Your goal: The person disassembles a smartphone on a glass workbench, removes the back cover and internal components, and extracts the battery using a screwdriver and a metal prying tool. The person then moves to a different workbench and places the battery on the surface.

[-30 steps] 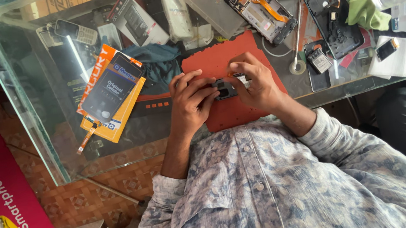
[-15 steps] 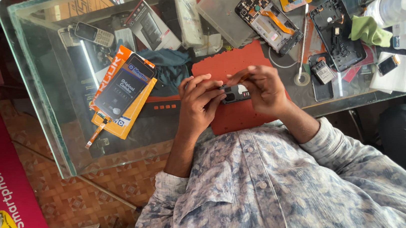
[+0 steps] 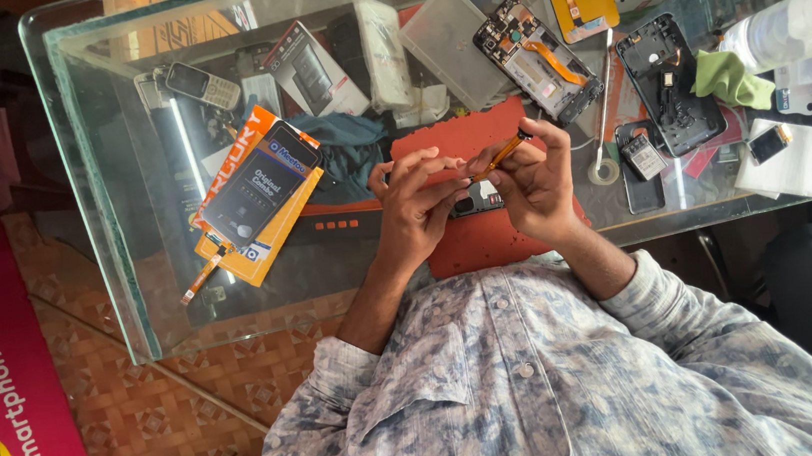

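On the glass table (image 3: 125, 237), an orange box (image 3: 261, 188) lay well left of the work. The left hand (image 3: 414, 207) rested on the red mat (image 3: 488, 244), its fingers (image 3: 420, 168) curled and pinched toward the tip of the orange tool (image 3: 502, 154). Whether they gripped the tip or only steadied it could not be told. A small dark part (image 3: 477, 200) lay on the mat between the two hands, partly hidden by them. The right hand (image 3: 534, 184) held the tool's shaft in closed fingers, slanted upward above the part. An opened phone (image 3: 539, 58) sat just beyond the mat.

The work looked like fine handling of the tool's tip over the part. Doing it well seemingly called for both wrists braced on the mat, a light pinch, and the part held flat.
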